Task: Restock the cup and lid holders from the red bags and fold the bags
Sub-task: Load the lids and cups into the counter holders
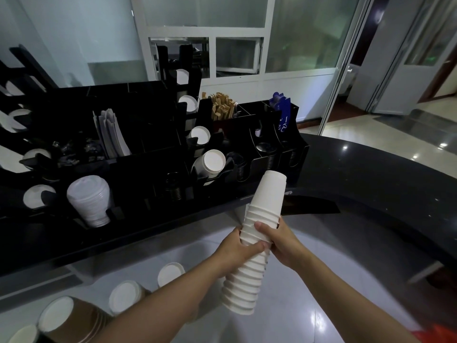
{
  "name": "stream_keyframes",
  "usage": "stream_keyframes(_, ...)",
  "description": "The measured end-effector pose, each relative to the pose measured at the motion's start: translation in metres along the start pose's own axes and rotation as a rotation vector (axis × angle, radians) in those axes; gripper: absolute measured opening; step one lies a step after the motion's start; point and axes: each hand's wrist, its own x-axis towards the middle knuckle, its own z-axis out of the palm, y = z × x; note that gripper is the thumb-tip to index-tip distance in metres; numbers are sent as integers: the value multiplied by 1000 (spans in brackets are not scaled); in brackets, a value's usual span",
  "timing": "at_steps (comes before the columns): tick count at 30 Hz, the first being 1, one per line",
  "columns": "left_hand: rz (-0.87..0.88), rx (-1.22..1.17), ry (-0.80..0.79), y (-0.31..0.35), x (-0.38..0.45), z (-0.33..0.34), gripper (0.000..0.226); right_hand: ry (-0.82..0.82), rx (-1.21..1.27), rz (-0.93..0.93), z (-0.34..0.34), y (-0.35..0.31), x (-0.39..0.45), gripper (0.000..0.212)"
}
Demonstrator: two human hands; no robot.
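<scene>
A long stack of white paper cups (262, 214) is tilted, bottoms up toward the counter, in front of me. My left hand (238, 246) grips its middle from the left and my right hand (279, 240) grips it from the right. The black cup and lid holder (138, 154) stands on the dark counter, with white cups (210, 163) lying in its slots and a stack of white lids (90, 200) at its left front. A corner of a red bag (435, 332) shows at the bottom right.
Brown stirrers (221, 106) and paper sleeves (111, 132) fill upper compartments. Black lids (267, 157) sit in right slots. Brown cup stacks (71, 318) and white-bottomed cups (126, 295) stand below the counter at lower left. The dark counter (371, 174) curves away right; glass partitions stand behind.
</scene>
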Motion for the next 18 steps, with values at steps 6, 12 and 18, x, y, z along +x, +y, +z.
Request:
stream_keyframes(6,-46,-156,-173,-3,0,-4,57,-28,9,4,-3,-1,-2,64)
stream_keyframes(12,-52,-176,-251,-16,1,2,76,21,-61,-113,-9,-33,2,61)
stream_keyframes(18,-4,67,-6,-33,13,24,93,98,-350,-271,-23,-75,6,60)
